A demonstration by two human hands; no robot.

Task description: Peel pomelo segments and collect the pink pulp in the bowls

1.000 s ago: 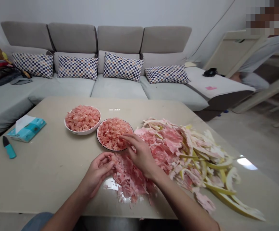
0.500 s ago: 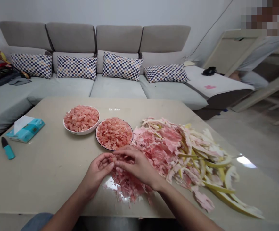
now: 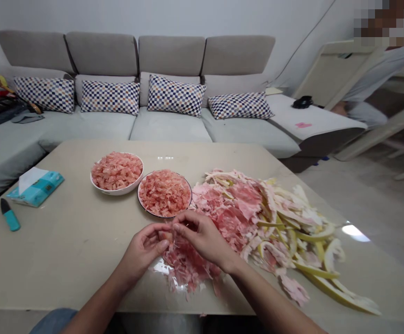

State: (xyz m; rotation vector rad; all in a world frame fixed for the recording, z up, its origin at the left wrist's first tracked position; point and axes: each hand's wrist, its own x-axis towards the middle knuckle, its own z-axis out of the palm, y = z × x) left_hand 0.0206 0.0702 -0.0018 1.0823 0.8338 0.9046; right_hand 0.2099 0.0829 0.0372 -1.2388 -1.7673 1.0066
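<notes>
My left hand point(image 3: 143, 250) is closed on a small piece of pomelo flesh point(image 3: 165, 236), held between thumb and fingers. Close beside it, my right hand point(image 3: 203, 239) pinches with thumb and forefinger; what lies between its fingertips is too small to make out. Both hands are over a heap of pink membrane scraps point(image 3: 188, 269) on the table. Just beyond them sits a dark-rimmed plate point(image 3: 139, 200) piled with pomelo flesh point(image 3: 165, 192). Behind it to the left stands a white bowl point(image 3: 127, 189), also heaped with flesh.
Yellow-green pomelo peel point(image 3: 327, 278) is spread over the table's right side. A blue tissue pack point(image 3: 38, 188) and a knife with a turquoise handle point(image 3: 11, 218) lie at the left. Beyond the table point(image 3: 66, 260) is a grey sofa point(image 3: 170, 125). A person point(image 3: 368, 88) sits at the far right.
My right hand has moved slightly right, away from my left fingertips, so the piece of pomelo flesh shows more. The bowl, plate and peel stay in place.
</notes>
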